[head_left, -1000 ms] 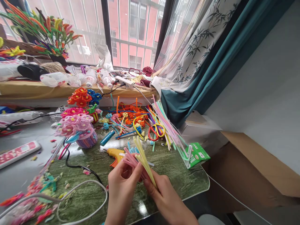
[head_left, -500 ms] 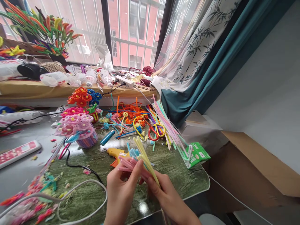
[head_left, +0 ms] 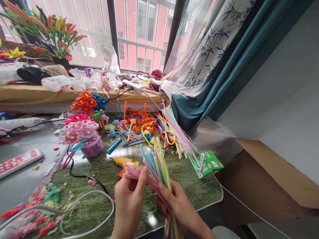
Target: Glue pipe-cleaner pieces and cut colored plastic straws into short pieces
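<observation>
My right hand [head_left: 178, 207] grips a fanned bundle of pastel straws [head_left: 157, 162], yellow, blue and pink, pointing up and away from me. My left hand [head_left: 129, 202] pinches the pink straws at the left side of the bundle, thumb against them. Both hands hover over the front edge of the green marbled table [head_left: 104, 205]. Just beyond the bundle a yellow glue gun [head_left: 123, 162] lies on the table.
A pack of long straws in a green wrapper [head_left: 208, 164] lies at the right. Pipe-cleaner flower pots [head_left: 84, 137], loose pipe cleaners [head_left: 139, 127], a blue lighter [head_left: 114, 146] and cables [head_left: 82, 199] cover the table. A cluttered windowsill [head_left: 74, 94] runs behind; a cardboard box [head_left: 271, 182] stands right.
The bundle has swung more upright and slid up through my right hand, with blue straws fanning out. My left hand stays pinched on the pink straws.
</observation>
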Available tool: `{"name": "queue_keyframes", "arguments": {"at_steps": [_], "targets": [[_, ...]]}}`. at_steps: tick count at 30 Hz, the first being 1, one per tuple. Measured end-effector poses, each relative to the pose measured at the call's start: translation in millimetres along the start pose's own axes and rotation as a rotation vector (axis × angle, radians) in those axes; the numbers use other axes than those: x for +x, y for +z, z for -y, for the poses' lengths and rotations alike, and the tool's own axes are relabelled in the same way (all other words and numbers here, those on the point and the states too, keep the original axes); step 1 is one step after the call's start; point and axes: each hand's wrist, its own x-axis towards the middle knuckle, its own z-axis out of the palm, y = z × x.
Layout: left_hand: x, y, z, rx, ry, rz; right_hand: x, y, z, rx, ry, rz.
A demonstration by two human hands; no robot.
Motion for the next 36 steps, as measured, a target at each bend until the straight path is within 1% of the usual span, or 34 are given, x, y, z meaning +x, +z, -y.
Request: {"name": "queue_keyframes", "arguments": {"at_steps": [4,6,9,12,14,23,25,30,33,36], "targets": [[1.7,0.5,0.2,-0.023,0.041,0.022,0.8,2.9,2.4,-0.045,0.007,-0.023],[3.1,0.3,2.2,-0.009,0.086,0.017,1.1,5.2,4.6,-0.108,-0.024,-0.027],[3.8,-0.3,5.8,0.030,0.113,0.009,0.6,7.8,8.0,-0.235,-0.106,-0.081],[3.3,-1.2,7.0,0.057,0.097,0.003,-0.7,8.3,10.8,-0.369,-0.181,-0.106],[3.2,-1.5,6.4,0.062,0.078,-0.004,-1.5,7.9,11.8,-0.425,-0.203,-0.106],[6.4,0.4,3.8,-0.026,-0.030,0.057,-0.4,6.3,12.6,-0.511,-0.255,-0.112],[7.0,0.3,5.5,-0.035,-0.066,0.066,0.2,5.5,10.8,-0.471,-0.210,-0.130],[9.4,1.2,11.7,-0.077,-0.088,0.093,3.4,2.4,4.0,-0.226,-0.037,-0.193],[10.2,2.9,11.5,-0.092,-0.107,0.089,7.6,0.1,2.3,-0.132,0.004,-0.214],[10.1,4.8,9.9,-0.108,-0.126,0.080,11.8,-1.2,4.4,-0.084,0.003,-0.200]]}}
